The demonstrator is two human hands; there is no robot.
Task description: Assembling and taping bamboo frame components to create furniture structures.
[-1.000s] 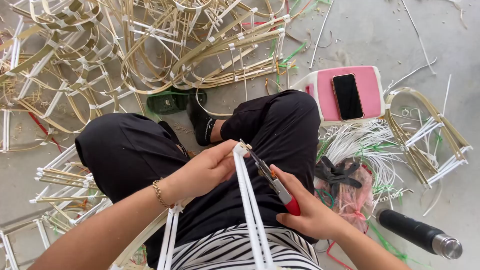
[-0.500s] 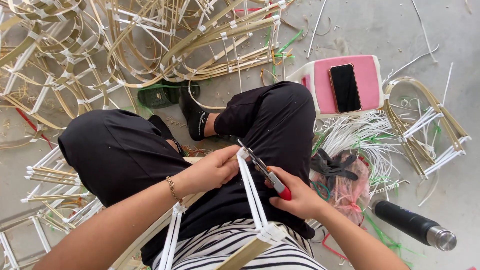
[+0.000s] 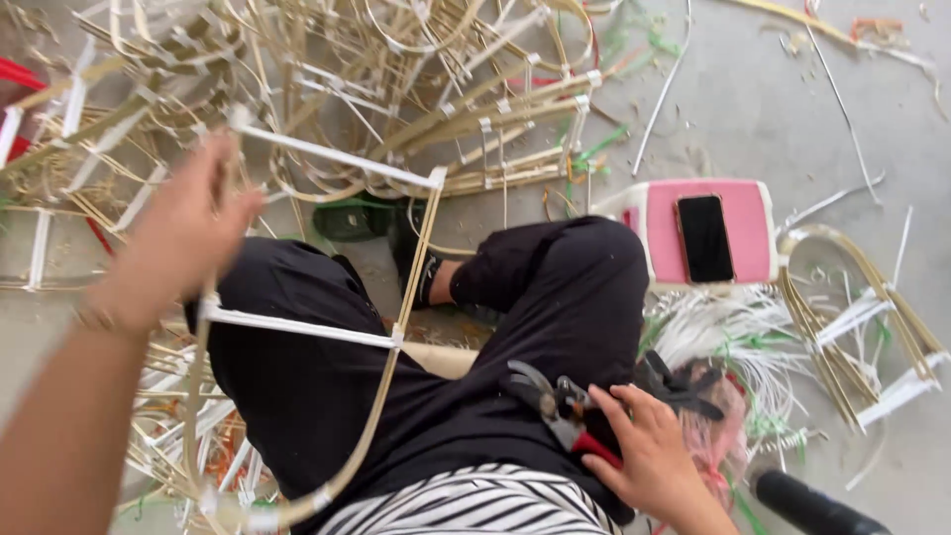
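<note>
Single head-worn view, steeply downward, close over lap [image 3: 426, 396] and floor [image 3: 792, 119].

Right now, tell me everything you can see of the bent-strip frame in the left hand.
The frame is a curved loop of pale tan, cane-like strip, bridged by white crossbars bound on at the joints with white wraps. The left hand grips its upper left part, blurred, and holds it raised and tilted over the black-trousered lap. Its lower end runs down by the striped top. The right hand is apart from it, on red-handled pliers.
</note>
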